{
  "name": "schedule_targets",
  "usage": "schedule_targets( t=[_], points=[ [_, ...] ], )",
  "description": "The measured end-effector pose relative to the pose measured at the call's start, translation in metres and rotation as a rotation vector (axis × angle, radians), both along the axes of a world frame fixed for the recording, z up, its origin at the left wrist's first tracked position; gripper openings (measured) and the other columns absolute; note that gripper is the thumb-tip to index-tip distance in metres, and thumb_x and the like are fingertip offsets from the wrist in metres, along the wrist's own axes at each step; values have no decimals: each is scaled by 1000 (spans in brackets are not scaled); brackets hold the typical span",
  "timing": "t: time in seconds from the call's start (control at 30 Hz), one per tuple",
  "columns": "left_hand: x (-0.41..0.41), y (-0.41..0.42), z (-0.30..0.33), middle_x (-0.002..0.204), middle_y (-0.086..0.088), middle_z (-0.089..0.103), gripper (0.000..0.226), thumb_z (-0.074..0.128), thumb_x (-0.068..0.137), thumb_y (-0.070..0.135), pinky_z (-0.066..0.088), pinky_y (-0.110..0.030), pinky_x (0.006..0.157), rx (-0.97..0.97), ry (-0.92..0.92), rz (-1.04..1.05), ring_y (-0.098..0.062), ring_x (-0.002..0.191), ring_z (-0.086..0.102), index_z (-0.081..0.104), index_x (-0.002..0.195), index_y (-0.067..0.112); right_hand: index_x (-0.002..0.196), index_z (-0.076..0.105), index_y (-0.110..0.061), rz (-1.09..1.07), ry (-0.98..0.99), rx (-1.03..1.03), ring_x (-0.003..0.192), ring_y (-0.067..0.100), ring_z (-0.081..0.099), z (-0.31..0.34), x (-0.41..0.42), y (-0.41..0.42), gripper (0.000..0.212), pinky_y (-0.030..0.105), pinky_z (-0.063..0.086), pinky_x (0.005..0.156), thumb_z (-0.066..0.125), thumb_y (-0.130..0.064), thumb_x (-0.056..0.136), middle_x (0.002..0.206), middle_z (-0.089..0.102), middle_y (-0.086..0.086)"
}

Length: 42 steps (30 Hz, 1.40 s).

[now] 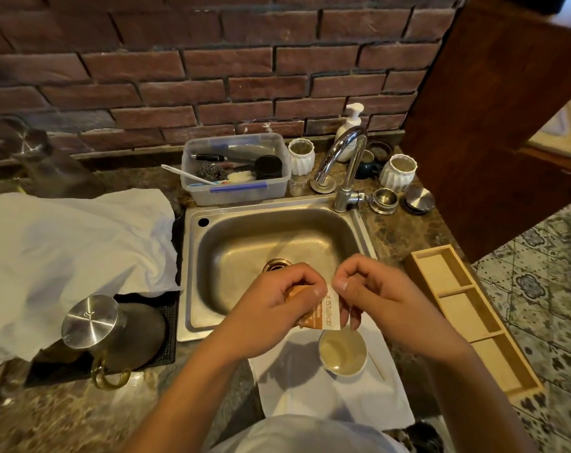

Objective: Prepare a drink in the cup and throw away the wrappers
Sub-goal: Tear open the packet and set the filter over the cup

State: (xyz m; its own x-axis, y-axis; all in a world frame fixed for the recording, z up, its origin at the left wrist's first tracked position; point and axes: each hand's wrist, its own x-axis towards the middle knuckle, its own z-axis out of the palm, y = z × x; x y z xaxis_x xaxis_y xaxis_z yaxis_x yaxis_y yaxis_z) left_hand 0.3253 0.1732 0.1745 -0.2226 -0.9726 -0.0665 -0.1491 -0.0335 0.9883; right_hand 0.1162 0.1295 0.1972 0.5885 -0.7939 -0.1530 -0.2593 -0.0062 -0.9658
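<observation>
An orange and white sachet is pinched between both hands just above the cup. My left hand grips its left side with thumb and fingers, and my right hand pinches its upper right edge. The white cup stands on a white paper napkin at the counter's front, below the sachet, with pale liquid or residue inside. A thin wooden stirrer lies on the napkin right of the cup.
A steel sink with a tap lies behind the hands. A wooden compartment tray sits at right, a steel kettle on a black mat at left, a white cloth beyond it. A plastic tub and jars line the brick wall.
</observation>
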Motion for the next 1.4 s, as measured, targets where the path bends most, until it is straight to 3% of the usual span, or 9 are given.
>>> schedule_targets(
  t=[0.23,0.4,0.6,0.7,0.87,0.97,1.07,1.23,1.4],
  points=[
    [1,-1,-1,73,15,68,15,63,95,25,42,-11,60,17,-6,-13,2,63,58,74,93,16,105,67,-13,63,24,-48,66,35,66,-1,-3,-1,13,31,54,58,59,-22,102,80,72,11],
    [-2,-2,-2,68,16,66,16,63,94,25,40,-11,56,32,6,12,1,58,55,74,90,15,104,68,-15,57,38,-16,67,23,69,-4,-5,-2,7,26,56,61,61,-15,101,82,74,10],
    [-3,-4,-1,66,5,66,17,64,94,21,44,-22,50,57,84,53,-11,54,56,73,88,8,102,68,-11,21,2,-76,65,21,69,-3,-3,1,7,24,55,61,63,-16,100,76,73,8],
    [-8,-5,-4,64,0,66,17,63,98,8,45,-21,47,150,174,137,-11,51,56,71,85,1,99,67,-19,-36,153,-238,64,14,70,-6,3,3,5,20,54,59,62,-20,101,73,72,-4],
    [-13,-5,-7,63,-7,65,20,61,98,8,41,-23,45,277,218,220,-14,46,51,73,87,-3,104,61,-35,-114,407,-482,74,6,66,-19,10,11,4,37,59,68,60,-35,100,79,66,-19],
    [-12,-6,-6,71,-17,64,20,62,98,11,41,-23,46,313,266,241,-17,49,51,74,90,-3,106,60,-37,-192,329,-509,82,5,67,-24,13,16,7,34,60,69,58,-39,99,86,68,-21],
    [-12,-6,-5,71,-13,65,20,61,99,11,43,-21,46,295,265,233,-17,52,52,74,90,-1,104,59,-38,-200,207,-407,86,9,68,-26,13,15,5,26,59,67,59,-36,100,88,68,-17],
    [-10,-1,2,69,-6,64,16,64,99,13,46,-19,51,136,140,172,-12,56,55,74,89,7,104,65,-26,-90,23,-170,73,18,68,-22,4,10,7,31,59,61,63,-31,100,83,69,-2],
    [-7,0,7,72,-4,63,17,63,100,19,44,-19,55,138,134,134,-11,60,53,73,88,10,103,67,-16,-57,-56,-105,68,23,71,-20,2,10,13,33,61,63,63,-27,101,82,71,6]
  ],
)
